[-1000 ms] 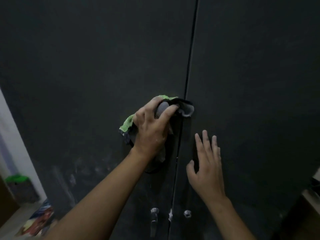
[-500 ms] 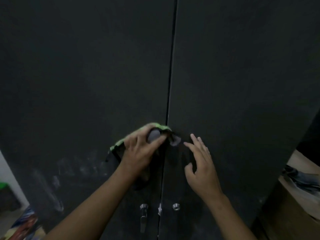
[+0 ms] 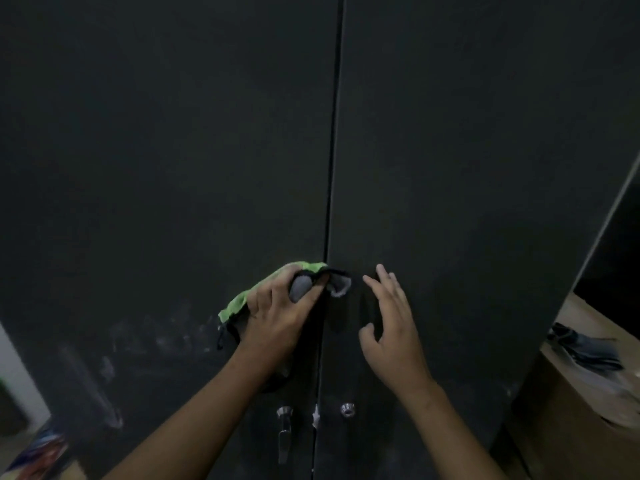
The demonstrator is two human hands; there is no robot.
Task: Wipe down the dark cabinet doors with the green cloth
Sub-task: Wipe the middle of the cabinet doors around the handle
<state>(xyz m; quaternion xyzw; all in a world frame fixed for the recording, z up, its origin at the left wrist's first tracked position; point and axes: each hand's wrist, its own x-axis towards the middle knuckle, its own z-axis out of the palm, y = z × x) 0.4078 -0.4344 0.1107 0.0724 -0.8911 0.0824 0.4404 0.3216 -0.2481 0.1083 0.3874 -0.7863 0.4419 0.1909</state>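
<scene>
Two tall dark cabinet doors fill the view, the left door [image 3: 166, 150] and the right door [image 3: 467, 150], split by a thin vertical seam. My left hand [image 3: 280, 320] grips the bunched green cloth [image 3: 239, 303] and presses it on the left door right beside the seam; the cloth has a grey and black underside showing at its right end. My right hand [image 3: 391, 323] lies on the right door next to the seam, fingers straight and spread, holding nothing. Pale smears mark the left door to the left of the cloth.
A metal handle [image 3: 284, 427] and a round lock [image 3: 347, 409] sit low on the doors below my hands. A cardboard box [image 3: 571, 420] with dark items on top stands at the lower right. A white wall edge [image 3: 17, 368] and colourful clutter show at the lower left.
The view has tilted up and shifted, so both hands sit lower in frame. My left hand slid the cloth down the left door along the seam. My right hand stays flat by the seam.
</scene>
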